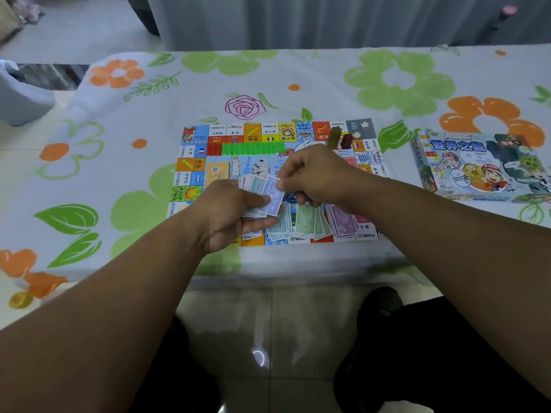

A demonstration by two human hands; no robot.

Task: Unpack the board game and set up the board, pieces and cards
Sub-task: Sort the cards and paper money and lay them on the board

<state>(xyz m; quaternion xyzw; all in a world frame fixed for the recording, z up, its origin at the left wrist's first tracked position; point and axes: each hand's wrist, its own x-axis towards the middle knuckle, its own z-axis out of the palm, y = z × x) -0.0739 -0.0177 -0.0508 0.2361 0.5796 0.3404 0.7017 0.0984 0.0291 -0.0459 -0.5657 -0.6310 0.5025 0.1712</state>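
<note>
Blue play-money note (275, 196) is pinched at its far edge by your right hand (316, 174), thumb against forefinger, other fingers curled under. Your left hand (229, 213) grips a fanned stack of notes (253, 186), with the thumb pressed on top and touching the same blue note. Both hands are over the near middle of the game board (193, 171), which lies flat on the flowered tablecloth (149, 129).

- Near edge of the board, left to right: teal note pile (278, 226), green note pile (310, 219), purple note pile (343, 220), all loosely fanned.
- Far side: row of green houses (253, 149), with red houses (213, 149) touching its left end.
- Far right corner: a few dark upright pieces (346, 140), too blurred to identify.
- Game box (483, 165) is right of the board, well apart from it.
- Grey bin (21, 96) is on the floor, far left.
</note>
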